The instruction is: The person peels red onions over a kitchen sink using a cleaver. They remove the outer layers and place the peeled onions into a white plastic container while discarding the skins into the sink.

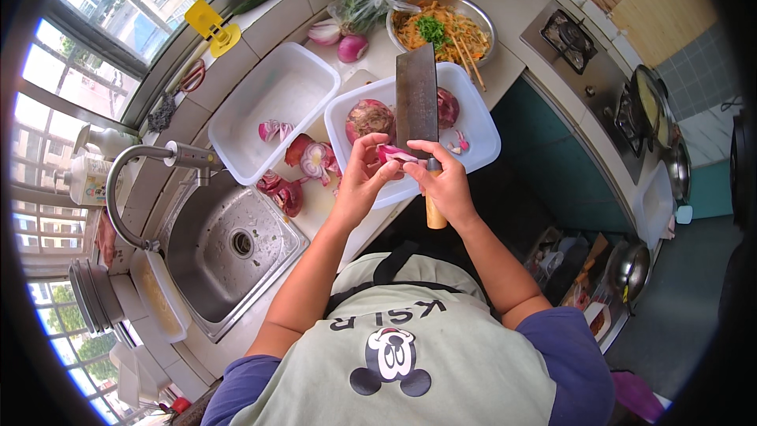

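Note:
My left hand and my right hand both hold a piece of red onion between their fingertips. The wooden handle of a cleaver also rests in my right hand, its broad blade pointing away from me. Beneath them is a white plastic tub with red onions and small scraps in it. Another white tub, to the left, contains a few onion pieces. Cut onion and reddish peels lie on the counter between the tubs and the sink.
A steel sink with a curved faucet is at the left. Beyond the tubs stand a metal bowl of shredded vegetables with chopsticks, a halved onion and a plastic bag of greens. A gas stove lies at the right.

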Tool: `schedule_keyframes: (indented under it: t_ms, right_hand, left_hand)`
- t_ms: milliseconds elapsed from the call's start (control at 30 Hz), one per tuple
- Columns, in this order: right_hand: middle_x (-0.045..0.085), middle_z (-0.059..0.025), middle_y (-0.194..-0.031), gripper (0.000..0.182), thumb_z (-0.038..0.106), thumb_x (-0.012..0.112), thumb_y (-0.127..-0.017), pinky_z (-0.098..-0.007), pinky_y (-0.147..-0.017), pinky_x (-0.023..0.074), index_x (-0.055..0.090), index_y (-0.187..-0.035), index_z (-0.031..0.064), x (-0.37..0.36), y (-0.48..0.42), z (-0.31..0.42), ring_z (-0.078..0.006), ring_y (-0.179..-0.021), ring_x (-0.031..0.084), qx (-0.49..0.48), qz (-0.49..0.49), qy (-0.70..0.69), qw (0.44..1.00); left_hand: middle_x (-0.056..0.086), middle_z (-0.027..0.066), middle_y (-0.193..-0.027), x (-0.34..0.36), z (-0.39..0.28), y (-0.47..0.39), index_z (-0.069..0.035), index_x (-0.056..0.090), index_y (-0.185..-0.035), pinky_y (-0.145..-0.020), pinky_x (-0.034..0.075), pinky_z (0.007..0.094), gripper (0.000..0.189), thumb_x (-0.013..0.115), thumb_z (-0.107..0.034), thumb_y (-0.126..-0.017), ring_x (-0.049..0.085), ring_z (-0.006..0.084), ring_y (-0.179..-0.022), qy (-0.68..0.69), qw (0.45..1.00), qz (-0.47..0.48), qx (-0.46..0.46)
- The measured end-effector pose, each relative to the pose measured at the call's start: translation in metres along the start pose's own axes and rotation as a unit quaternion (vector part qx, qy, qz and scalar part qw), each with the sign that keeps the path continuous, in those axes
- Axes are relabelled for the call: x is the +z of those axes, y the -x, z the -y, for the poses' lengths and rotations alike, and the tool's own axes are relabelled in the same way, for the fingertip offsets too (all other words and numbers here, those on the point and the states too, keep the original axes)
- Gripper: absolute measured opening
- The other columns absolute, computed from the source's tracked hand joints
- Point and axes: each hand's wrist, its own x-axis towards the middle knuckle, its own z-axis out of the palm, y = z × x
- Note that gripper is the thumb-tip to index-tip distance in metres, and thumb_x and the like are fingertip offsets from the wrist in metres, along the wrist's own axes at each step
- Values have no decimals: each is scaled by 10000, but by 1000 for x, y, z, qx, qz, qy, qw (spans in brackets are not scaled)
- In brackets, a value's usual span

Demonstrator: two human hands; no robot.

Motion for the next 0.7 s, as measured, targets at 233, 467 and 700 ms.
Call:
schedule_keyframes:
  t_ms: [233,467,700]
  right_hand:
    - [649,-83,-800,201,156,680,-799,-270,-637,467,642,-949,27,-11,-9,9,-135,-673,580,-57,45,139,988]
    - [601,-102,-747,108,149,655,-790,-350,-575,480,645,-875,83,-11,-16,2,-275,-654,602,-224,28,295,928]
    - [552,-84,-729,67,139,637,-792,-393,-512,469,604,-842,110,-1,-18,3,-309,-598,585,-272,9,355,894]
  left_hand:
    - [571,90,-1014,-7,-4,0,-20,395,-1217,-754,512,268,412,608,-105,-874,607,149,-874,-96,995,37,-7]
    - [583,97,-999,-9,-7,1,13,411,-1207,-749,516,277,400,605,-95,-874,616,157,-880,-84,995,36,-33]
    - [601,97,-959,-14,-9,0,17,411,-1206,-753,517,280,394,599,-98,-879,621,160,-880,-70,996,36,-29]
